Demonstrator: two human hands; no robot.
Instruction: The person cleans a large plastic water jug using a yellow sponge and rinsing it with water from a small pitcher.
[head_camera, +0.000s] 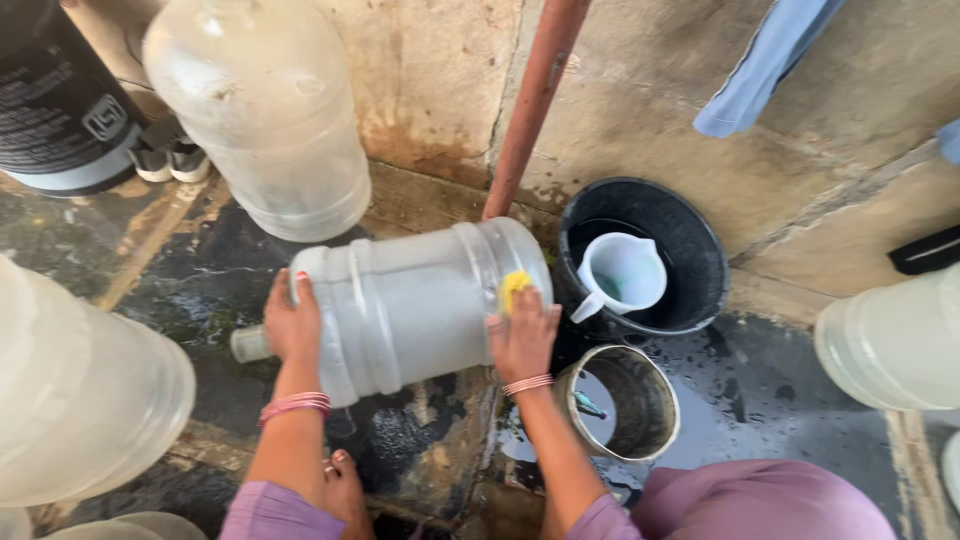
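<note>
A large translucent water jug (410, 300) lies on its side on the wet stone floor (200, 270), its capped neck pointing to the left. The left hand (292, 325) rests flat on the jug's shoulder near the neck, fingers spread and steadying it rather than closed around anything. The right hand (522, 335) presses a yellow sponge (514, 287) against the jug's base end, its grip closed on the sponge with the fingers bent over it. Just right of the jug stands a black bucket (690, 250) with a white plastic mug (620, 275) inside it, and in front of that a small metal pot (640, 400) holding dark water. More translucent jugs stand around: one upright behind (265, 110), one at the left edge (80, 390), one at the right edge (895, 340). A rust-coloured pipe (535, 100) runs up the stained wall
</note>
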